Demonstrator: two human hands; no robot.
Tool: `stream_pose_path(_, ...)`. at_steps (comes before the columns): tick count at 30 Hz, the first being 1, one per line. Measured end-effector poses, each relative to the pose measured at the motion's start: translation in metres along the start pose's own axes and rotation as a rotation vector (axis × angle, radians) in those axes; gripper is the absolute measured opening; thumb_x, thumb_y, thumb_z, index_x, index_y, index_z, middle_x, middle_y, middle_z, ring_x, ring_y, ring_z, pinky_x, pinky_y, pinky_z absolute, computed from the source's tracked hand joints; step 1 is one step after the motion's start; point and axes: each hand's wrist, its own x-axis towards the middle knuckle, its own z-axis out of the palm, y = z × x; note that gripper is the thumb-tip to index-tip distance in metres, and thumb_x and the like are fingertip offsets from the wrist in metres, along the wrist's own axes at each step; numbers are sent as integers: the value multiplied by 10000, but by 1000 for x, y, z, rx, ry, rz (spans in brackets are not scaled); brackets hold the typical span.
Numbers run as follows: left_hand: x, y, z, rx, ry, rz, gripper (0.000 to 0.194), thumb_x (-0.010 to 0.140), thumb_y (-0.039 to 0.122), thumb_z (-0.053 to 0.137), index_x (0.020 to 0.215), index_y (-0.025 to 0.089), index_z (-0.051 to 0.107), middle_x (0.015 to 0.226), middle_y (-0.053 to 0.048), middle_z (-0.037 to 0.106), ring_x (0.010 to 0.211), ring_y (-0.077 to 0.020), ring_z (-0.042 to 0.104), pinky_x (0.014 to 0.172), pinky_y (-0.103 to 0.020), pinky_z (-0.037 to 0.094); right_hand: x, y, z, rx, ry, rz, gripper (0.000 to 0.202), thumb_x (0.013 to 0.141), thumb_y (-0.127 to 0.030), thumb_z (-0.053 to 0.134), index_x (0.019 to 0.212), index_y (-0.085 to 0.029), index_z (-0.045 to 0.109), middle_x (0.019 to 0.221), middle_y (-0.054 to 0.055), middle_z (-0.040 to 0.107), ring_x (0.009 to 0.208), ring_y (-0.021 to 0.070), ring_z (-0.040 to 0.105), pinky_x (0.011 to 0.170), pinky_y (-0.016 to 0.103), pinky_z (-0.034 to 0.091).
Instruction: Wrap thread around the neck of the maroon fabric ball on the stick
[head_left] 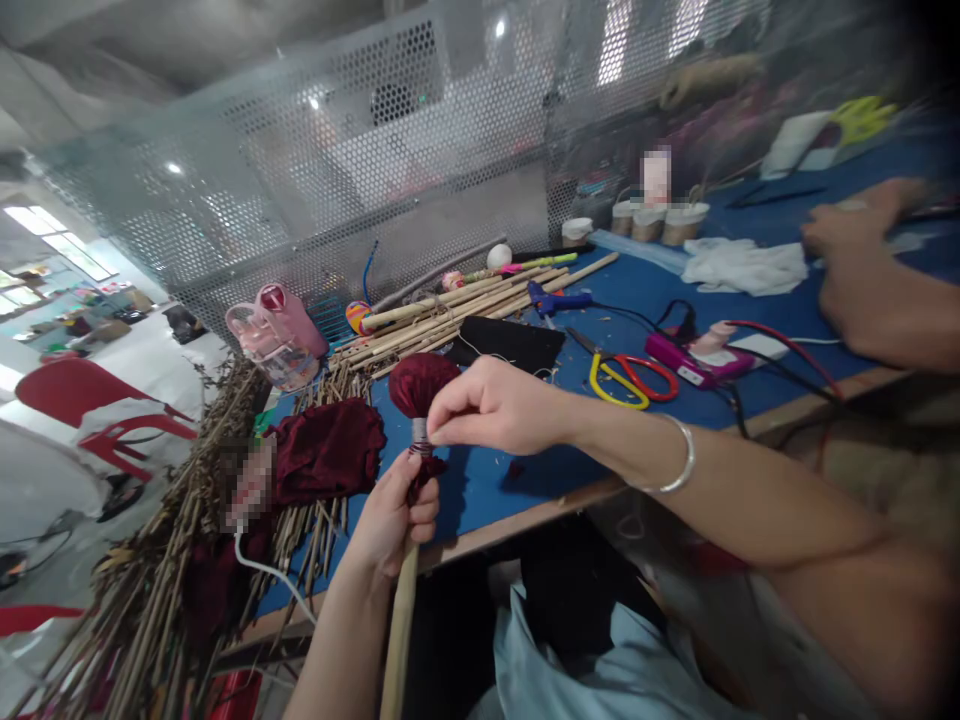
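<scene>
My left hand is wrapped round a pale wooden stick just below its top. A ball of dark red cloth caps the stick, with grey cord wound round its neck. Beside that neck, my right hand is pinched, thumb and forefinger together at the cord; whatever lies between the fingertips is too small to make out. More dark red cloth lies left of my hands, over a heap of thin twigs.
Scissors, a blue glue gun, a purple power strip and wooden sticks lie on the blue table. A pink bottle stands left. Another person's hand is at right, near white gloves. A mesh screen stands behind.
</scene>
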Motion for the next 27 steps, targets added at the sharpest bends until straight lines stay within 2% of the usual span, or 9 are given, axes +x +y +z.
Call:
stream_pose_path(4, -2, -8, -1, 43, 0, -36, 322, 806, 438, 553, 1044, 260, 432, 528, 115, 288, 371, -18, 149, 339, -103, 110, 16, -15, -7, -643, -87, -139, 220, 814, -208, 477, 759, -162, 685, 690, 13, 643, 676, 121, 542, 576, 226, 278)
stream_pose_path(7, -8, -10, -6, -14, -22, -58, 354, 803, 446, 555, 1075, 254, 437, 523, 116, 275, 380, -17, 118, 337, -103, 102, 21, -22, -7, -861, -125, -161, 263, 847, -246, 435, 778, -185, 681, 712, 7, 644, 681, 121, 540, 561, 225, 227)
stream_pose_path(11, -16, -10, -8, -82, -66, -93, 386, 794, 444, 564, 1109, 266, 432, 518, 118, 268, 386, -19, 91, 331, -103, 102, 25, -32, -2, -884, -162, -204, 289, 885, -266, 402, 851, -191, 679, 769, 2, 650, 712, 116, 536, 591, 213, 232)
stream_pose_path(15, -18, -15, -1, -30, -85, -106, 374, 814, 458, 529, 1118, 255, 448, 514, 113, 286, 384, -17, 97, 333, -102, 113, 36, -35, 7, -919, -248, -241, 265, 882, -249, 419, 853, -200, 678, 747, -1, 632, 720, 126, 528, 602, 220, 227)
stream_pose_path(19, -19, -20, 3, 20, -85, -99, 361, 819, 454, 526, 1109, 252, 455, 515, 111, 296, 378, -18, 118, 331, -101, 125, 50, -26, 12, -935, -248, -290, 239, 868, -238, 447, 861, -218, 685, 753, 3, 627, 769, 142, 539, 615, 233, 248)
stream_pose_path(27, -23, -23, 3, 82, -59, -92, 364, 816, 464, 523, 1103, 250, 454, 524, 108, 310, 382, -22, 141, 336, -109, 144, 69, -8, 12, -966, -279, -260, 190, 842, -276, 516, 850, -227, 700, 788, 11, 653, 828, 158, 555, 636, 249, 294)
